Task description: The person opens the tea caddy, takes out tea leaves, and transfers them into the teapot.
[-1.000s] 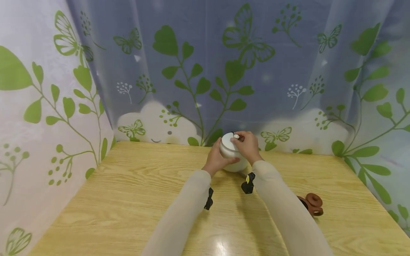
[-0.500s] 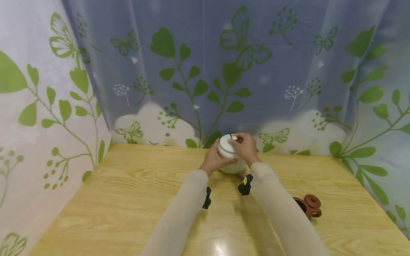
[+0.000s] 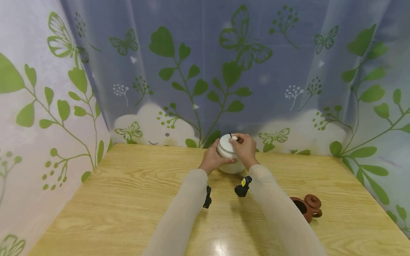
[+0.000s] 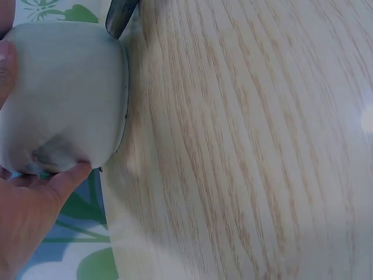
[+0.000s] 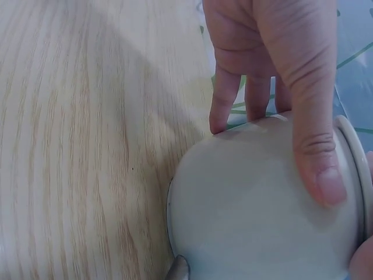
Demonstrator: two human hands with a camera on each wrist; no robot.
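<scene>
A white lidded jar (image 3: 226, 153) stands near the table's back edge. My left hand (image 3: 213, 160) grips its left side; the right wrist view shows that thumb (image 5: 317, 140) across the front of the jar body and several fingers behind. Over the white lid (image 3: 225, 143), my right hand (image 3: 246, 149) pinches the small white knob (image 3: 235, 138) with thumb and fingers. The left wrist view shows the lower jar body (image 4: 70, 87) beside the left hand (image 4: 35, 210). A dark, rounded rod-like piece (image 4: 121, 17) lies by the jar's base, mostly hidden.
A brown pot (image 3: 306, 208) with a loop handle and dark round opening sits at the right, partly behind my right sleeve. The wood-grain table (image 3: 144, 185) meets a leaf-patterned curtain (image 3: 198, 71) at the back and sides.
Both hands keep their hold on the jar and knob, with only a slight shift of the right wrist. The brown pot shows a little more from behind the sleeve.
</scene>
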